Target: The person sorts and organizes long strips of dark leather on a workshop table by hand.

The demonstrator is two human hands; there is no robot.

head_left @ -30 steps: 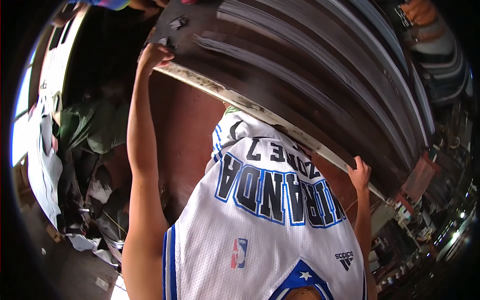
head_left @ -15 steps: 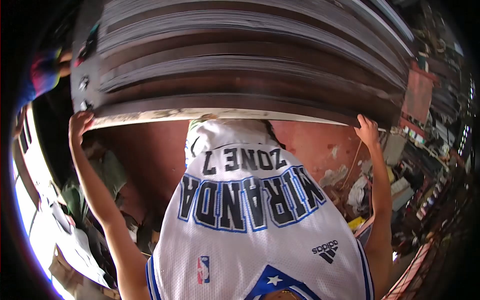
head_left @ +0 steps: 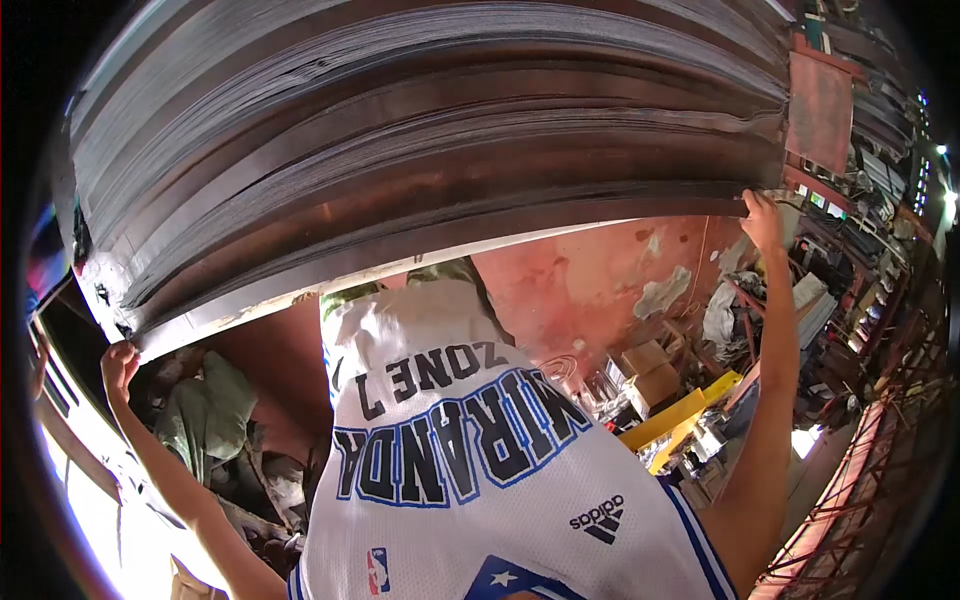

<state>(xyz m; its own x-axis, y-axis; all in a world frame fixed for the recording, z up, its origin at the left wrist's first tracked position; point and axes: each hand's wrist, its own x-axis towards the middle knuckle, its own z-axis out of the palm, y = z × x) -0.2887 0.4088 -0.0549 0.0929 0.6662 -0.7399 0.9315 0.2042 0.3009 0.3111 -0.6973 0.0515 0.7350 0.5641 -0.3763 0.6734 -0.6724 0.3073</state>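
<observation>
A wide dark brown panel with long ridges and grooves spans the upper part of the view, a pale strip along its near edge. Around the near left corner of the panel, the fingers of my left hand are closed. My right hand grips the near right corner, its fingers curled over the edge. The undersides of the panel's corners are hidden.
Below the panel is a reddish floor with worn patches. To the right lie a yellow bar, a cardboard box and scattered items. Greenish cloth lies at the left. Part of a person in colourful clothing shows at the far left.
The panel now looks tilted, its left end nearer to me and lower in view, with my left hand lower too. My right hand appears slightly higher. More of the floor clutter shows.
</observation>
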